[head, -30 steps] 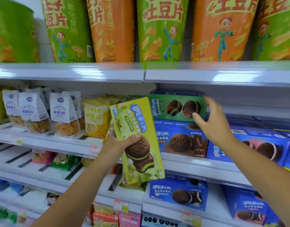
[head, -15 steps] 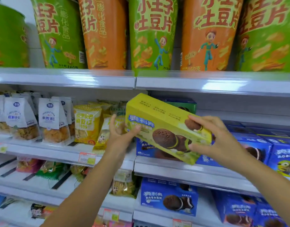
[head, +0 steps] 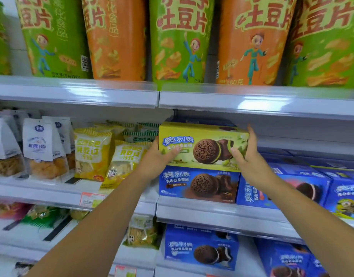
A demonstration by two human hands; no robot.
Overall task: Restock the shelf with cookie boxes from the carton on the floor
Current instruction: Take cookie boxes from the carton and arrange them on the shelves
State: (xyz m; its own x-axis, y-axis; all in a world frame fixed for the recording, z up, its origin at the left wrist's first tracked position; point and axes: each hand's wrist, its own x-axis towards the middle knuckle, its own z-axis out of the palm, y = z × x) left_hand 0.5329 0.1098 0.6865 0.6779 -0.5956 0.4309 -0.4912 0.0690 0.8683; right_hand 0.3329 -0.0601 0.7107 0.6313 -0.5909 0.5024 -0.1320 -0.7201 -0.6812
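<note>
Head, L hand (head: pixel 158 159), R hand (head: pixel 251 156) hold green box (head: pixel 202 145), atop blue box (head: pixel 198 184)

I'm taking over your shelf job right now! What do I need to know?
Left hand grips the left end of the green cookie box; right hand grips its right end.
The box lies flat on the blue cookie box on the middle shelf, front facing out.
Done: this box is about placed.
Left: let go, fetch more; the carton is out of view.
</note>
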